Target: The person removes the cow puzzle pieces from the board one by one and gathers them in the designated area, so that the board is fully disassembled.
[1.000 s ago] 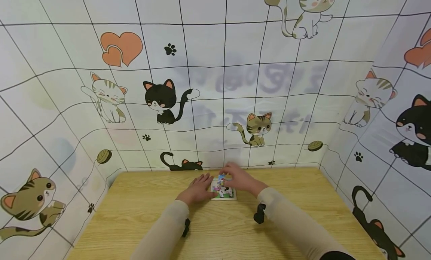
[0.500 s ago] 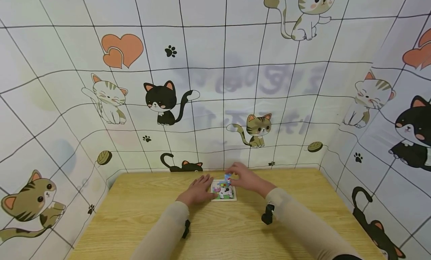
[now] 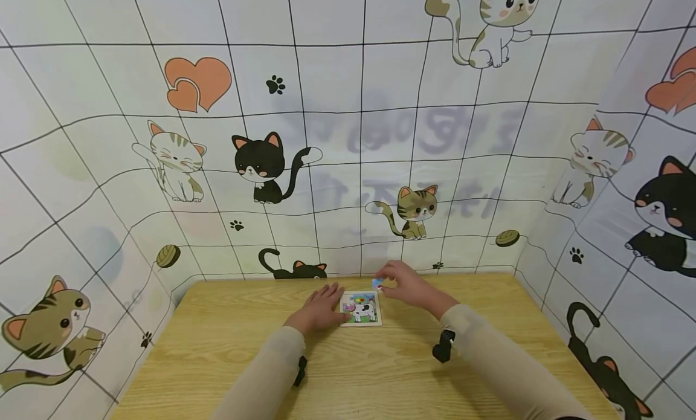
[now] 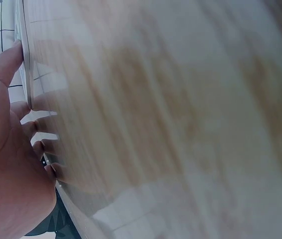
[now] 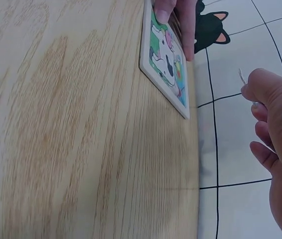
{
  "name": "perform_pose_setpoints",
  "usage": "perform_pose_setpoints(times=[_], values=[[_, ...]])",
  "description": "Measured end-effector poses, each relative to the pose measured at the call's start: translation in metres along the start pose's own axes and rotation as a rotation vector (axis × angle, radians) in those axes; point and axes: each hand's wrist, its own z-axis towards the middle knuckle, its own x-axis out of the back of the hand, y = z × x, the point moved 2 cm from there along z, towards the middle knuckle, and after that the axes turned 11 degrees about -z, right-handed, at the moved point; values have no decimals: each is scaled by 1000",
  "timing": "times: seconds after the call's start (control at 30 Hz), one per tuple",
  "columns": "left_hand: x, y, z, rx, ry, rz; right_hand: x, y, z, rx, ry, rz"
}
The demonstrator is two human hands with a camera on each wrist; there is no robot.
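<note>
A small square jigsaw puzzle (image 3: 365, 312) with a cow picture and a pale frame lies on the wooden table. My left hand (image 3: 319, 309) rests at its left edge with fingers extended and the thumb over the picture, as the right wrist view also shows. Between thumb and fingertips my right hand (image 3: 409, 285) pinches a small blue puzzle piece (image 3: 376, 283), beyond the board's top right corner. Seen edge-on in the right wrist view, this piece (image 5: 242, 76) is thin and held above the table, mostly hidden by the thumb.
The wooden table (image 3: 348, 371) ends at the back against a white wall cloth (image 3: 337, 130) printed with grid lines and cartoon cats. Similar cloth hangs on both sides. A black wrist device (image 3: 443, 345) is strapped to the right sleeve.
My right hand has moved right, carrying the puzzle piece from over the top of the board to past its corner. More of the picture shows now. My left hand has stayed in place.
</note>
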Motion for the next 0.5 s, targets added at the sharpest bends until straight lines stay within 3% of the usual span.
perform_pose_setpoints(times=[0.5], values=[[-1,-1,1,4,8,-12,15,6,-13,-104,3,104]])
